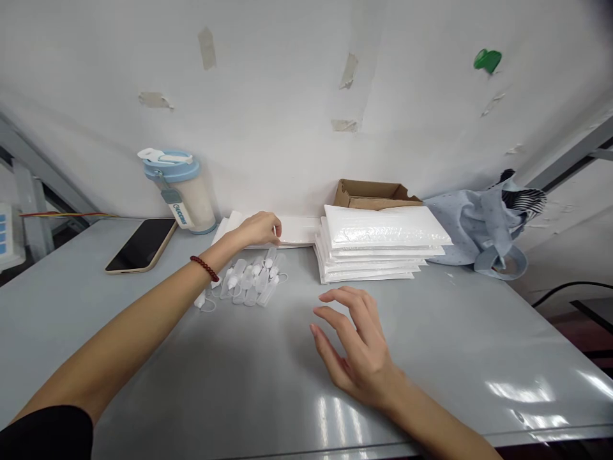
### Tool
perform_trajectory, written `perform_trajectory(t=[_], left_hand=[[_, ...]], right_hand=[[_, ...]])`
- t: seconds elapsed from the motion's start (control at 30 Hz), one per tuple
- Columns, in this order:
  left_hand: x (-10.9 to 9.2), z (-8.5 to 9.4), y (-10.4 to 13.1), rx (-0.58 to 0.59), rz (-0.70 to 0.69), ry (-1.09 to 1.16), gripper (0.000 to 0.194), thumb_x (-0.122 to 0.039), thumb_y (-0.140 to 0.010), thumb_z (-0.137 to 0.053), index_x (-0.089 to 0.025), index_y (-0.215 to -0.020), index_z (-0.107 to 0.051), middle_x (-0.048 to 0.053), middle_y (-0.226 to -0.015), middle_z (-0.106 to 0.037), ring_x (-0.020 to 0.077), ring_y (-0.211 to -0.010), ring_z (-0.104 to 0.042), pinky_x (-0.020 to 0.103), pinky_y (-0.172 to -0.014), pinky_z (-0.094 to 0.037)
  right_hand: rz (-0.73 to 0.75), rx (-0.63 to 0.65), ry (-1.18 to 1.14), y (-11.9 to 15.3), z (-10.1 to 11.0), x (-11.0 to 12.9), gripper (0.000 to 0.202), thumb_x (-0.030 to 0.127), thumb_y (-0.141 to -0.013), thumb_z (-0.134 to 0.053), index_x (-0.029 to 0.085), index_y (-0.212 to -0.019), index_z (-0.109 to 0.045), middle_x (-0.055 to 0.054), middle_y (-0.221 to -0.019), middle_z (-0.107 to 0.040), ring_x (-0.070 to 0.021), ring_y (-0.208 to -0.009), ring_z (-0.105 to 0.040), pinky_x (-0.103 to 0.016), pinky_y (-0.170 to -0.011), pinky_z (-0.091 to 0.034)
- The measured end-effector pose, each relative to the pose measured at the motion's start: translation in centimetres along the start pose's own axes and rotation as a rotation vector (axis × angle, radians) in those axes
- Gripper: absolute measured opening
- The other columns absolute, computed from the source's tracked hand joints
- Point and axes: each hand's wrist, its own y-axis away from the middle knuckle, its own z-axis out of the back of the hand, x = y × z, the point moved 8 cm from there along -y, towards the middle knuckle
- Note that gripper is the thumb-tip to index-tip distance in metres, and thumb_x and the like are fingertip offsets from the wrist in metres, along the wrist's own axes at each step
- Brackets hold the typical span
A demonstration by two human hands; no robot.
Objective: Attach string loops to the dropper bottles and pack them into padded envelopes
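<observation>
My left hand (261,229) reaches to the back of the grey table, its fingers pinched at the edge of flat white packets (299,231) lying against the wall. Just in front of that hand lies a loose pile of small clear plastic tubes (251,279) with white caps and loops. My right hand (357,342) hovers over the table near the middle, fingers curved and apart, with nothing in it. Behind it stands a stack of white padded envelopes (383,239), piled unevenly.
A phone (142,245) and a blue-lidded cup (184,191) are at the back left. An open cardboard box (376,191) sits behind the envelopes. Light blue cloth (472,220) and a tape roll (500,263) lie at the back right of the table (268,377).
</observation>
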Motion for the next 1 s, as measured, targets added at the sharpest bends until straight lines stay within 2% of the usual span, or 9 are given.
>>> perform_trajectory(t=[0.13, 0.3, 0.43, 0.6, 0.7, 0.8, 0.9, 1.0], left_hand=[[-0.4, 0.2, 0.2, -0.009, -0.03, -0.003, 0.022, -0.034, -0.068, -0.064, -0.018, -0.082, -0.069, 0.004, -0.082, -0.069, 0.017, -0.073, -0.06, 0.022, -0.055, -0.036], [-0.5, 0.5, 0.1, -0.016, -0.065, -0.032, 0.023, -0.031, -0.071, -0.059, -0.017, -0.087, -0.069, 0.004, -0.085, -0.069, 0.0167, -0.074, -0.061, 0.021, -0.056, -0.038], [-1.1, 0.2, 0.3, -0.041, -0.101, -0.121, 0.024, -0.022, -0.072, -0.055, -0.016, -0.092, -0.067, 0.006, -0.092, -0.068, 0.019, -0.079, -0.06, 0.023, -0.06, -0.04], [-2.8, -0.8, 1.1, -0.102, -0.171, -0.286, 0.024, -0.005, -0.074, -0.051, -0.013, -0.093, -0.064, 0.014, -0.099, -0.062, 0.026, -0.1, -0.053, 0.028, -0.07, -0.041], [-3.5, -0.8, 1.4, -0.143, -0.175, -0.362, 0.026, 0.001, -0.077, -0.044, -0.011, -0.091, -0.062, 0.015, -0.094, -0.06, 0.0244, -0.092, -0.055, 0.03, -0.069, -0.041], [-4.1, 0.0, 1.6, -0.184, -0.171, -0.415, 0.029, 0.004, -0.078, -0.04, -0.011, -0.092, -0.06, 0.013, -0.09, -0.059, 0.0211, -0.08, -0.056, 0.029, -0.065, -0.04], [-4.6, 1.3, 2.3, -0.239, -0.165, -0.462, 0.03, 0.005, -0.079, -0.038, -0.012, -0.093, -0.059, 0.013, -0.091, -0.057, 0.0212, -0.082, -0.054, 0.028, -0.062, -0.038], [-5.0, 2.7, 4.0, -0.282, -0.163, -0.502, 0.03, 0.006, -0.079, -0.037, -0.013, -0.09, -0.057, 0.01, -0.09, -0.056, 0.0195, -0.081, -0.051, 0.026, -0.059, -0.035]], right_hand=[[-0.007, -0.001, 0.006, -0.1, 0.0, -0.1, 0.019, 0.006, -0.08, -0.054, 0.014, -0.098, -0.055, -0.013, -0.099, -0.056, -0.0252, -0.093, -0.053, -0.042, -0.073, -0.046], [-0.002, 0.021, -0.017, 0.0, -0.2, -0.1, 0.019, 0.004, -0.079, -0.056, 0.011, -0.097, -0.055, -0.015, -0.1, -0.055, -0.026, -0.093, -0.052, -0.043, -0.075, -0.046], [0.003, 0.032, -0.026, 0.1, -0.3, 0.0, 0.019, 0.003, -0.078, -0.056, 0.01, -0.095, -0.055, -0.016, -0.099, -0.055, -0.0264, -0.093, -0.051, -0.043, -0.074, -0.045], [0.002, 0.028, -0.015, 0.0, -0.3, 0.0, 0.017, 0.004, -0.08, -0.054, 0.012, -0.096, -0.055, -0.015, -0.1, -0.055, -0.0256, -0.093, -0.051, -0.043, -0.074, -0.045], [0.009, 0.025, -0.002, 0.0, -0.2, 0.1, 0.016, 0.006, -0.081, -0.054, 0.013, -0.095, -0.057, -0.014, -0.098, -0.055, -0.0255, -0.093, -0.053, -0.042, -0.074, -0.046], [0.007, 0.034, -0.008, 0.1, -0.3, 0.1, 0.016, 0.006, -0.08, -0.055, 0.013, -0.094, -0.057, -0.014, -0.098, -0.055, -0.0255, -0.092, -0.053, -0.041, -0.074, -0.046], [-0.003, 0.047, -0.021, 0.1, -0.4, 0.0, 0.016, 0.007, -0.081, -0.053, 0.014, -0.095, -0.056, -0.013, -0.099, -0.055, -0.0247, -0.092, -0.052, -0.041, -0.074, -0.046], [-0.006, 0.047, -0.017, 0.0, -0.4, 0.0, 0.016, 0.007, -0.082, -0.053, 0.014, -0.095, -0.056, -0.014, -0.099, -0.055, -0.0245, -0.093, -0.052, -0.041, -0.074, -0.046]])
